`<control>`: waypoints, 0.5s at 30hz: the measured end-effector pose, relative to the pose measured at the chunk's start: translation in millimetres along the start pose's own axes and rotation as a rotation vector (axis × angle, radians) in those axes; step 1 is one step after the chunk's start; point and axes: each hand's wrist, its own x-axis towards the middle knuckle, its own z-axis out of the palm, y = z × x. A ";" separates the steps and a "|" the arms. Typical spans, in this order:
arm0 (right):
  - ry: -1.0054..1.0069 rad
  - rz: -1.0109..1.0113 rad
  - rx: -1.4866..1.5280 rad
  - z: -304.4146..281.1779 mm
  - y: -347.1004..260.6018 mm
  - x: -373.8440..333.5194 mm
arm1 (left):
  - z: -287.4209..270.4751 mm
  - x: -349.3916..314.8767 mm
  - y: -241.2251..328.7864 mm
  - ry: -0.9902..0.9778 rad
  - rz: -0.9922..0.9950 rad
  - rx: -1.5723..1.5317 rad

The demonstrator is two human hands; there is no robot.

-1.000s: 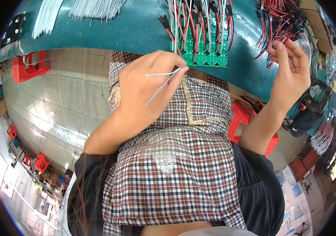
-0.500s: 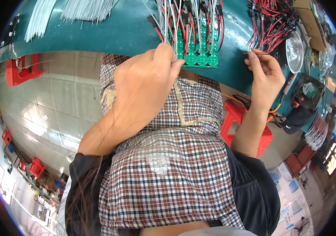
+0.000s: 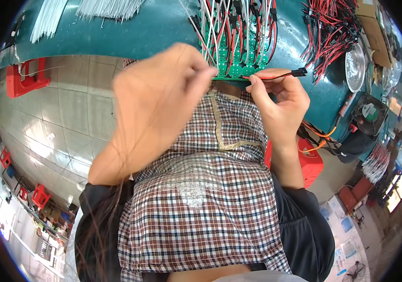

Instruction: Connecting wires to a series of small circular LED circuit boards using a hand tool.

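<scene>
Between the thumb and fingers of my right hand (image 3: pixel 283 101) is a short red-and-black wire lead with a black connector (image 3: pixel 299 72) on its outer end. Its other end lies close to the front edge of a green circuit board panel (image 3: pixel 235 70). White wires and red-and-black leads (image 3: pixel 231 35) with black plugs rise from the panel. My left hand (image 3: pixel 158 94) is beside the panel's front left corner, fingers curled and smeared by motion. Whether it holds anything I cannot make out.
A heap of red-and-black leads (image 3: pixel 330 33) lies at the right, next to a round metal dish (image 3: pixel 354 68). A pen-shaped tool (image 3: pixel 346 109) with an orange cord and a black fan (image 3: pixel 369 113) are nearer. Bundles of white wires (image 3: pixel 109 7) lie far left.
My right hand has moved left from the lead heap to the board, bringing one lead with it. My left hand has shifted slightly left, its thumb still near the panel.
</scene>
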 end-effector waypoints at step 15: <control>0.019 0.039 0.066 1.7 4.0 0.6 | -173.7 144.2 -267.4 0.119 -0.276 0.819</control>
